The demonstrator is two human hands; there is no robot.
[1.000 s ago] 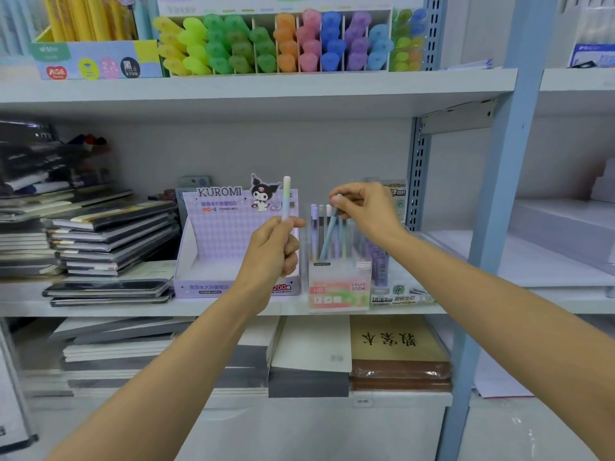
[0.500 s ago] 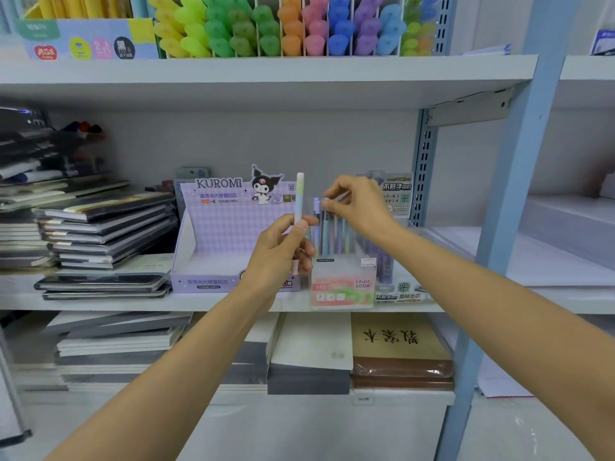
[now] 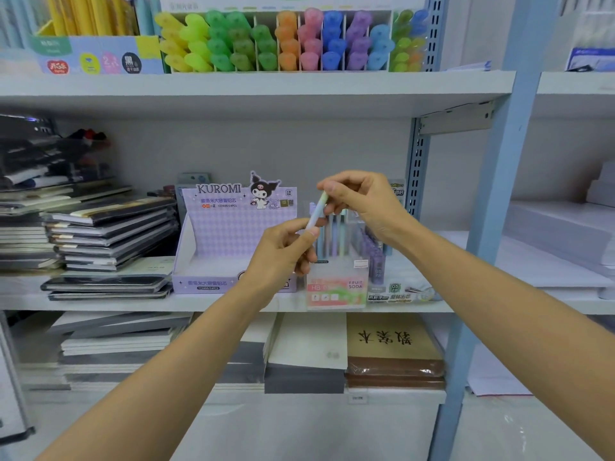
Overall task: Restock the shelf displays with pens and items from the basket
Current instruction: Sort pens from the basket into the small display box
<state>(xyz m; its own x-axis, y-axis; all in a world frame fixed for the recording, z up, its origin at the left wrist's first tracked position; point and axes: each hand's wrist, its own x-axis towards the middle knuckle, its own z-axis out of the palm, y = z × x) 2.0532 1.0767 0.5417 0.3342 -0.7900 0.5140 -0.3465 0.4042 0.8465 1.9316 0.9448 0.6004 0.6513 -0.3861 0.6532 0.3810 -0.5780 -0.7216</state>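
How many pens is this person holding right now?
1: a pastel pen, tilted, lower end gripped by the left hand, top pinched by the right hand, in front of the Fruit Soda display box. More could be hidden inside the left palm.

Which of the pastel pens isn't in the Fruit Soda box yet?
The tilted pale green pen, gripped low by the left hand and pinched at its top by the right hand. The other pens stand upright in the FRUIT SODA box.
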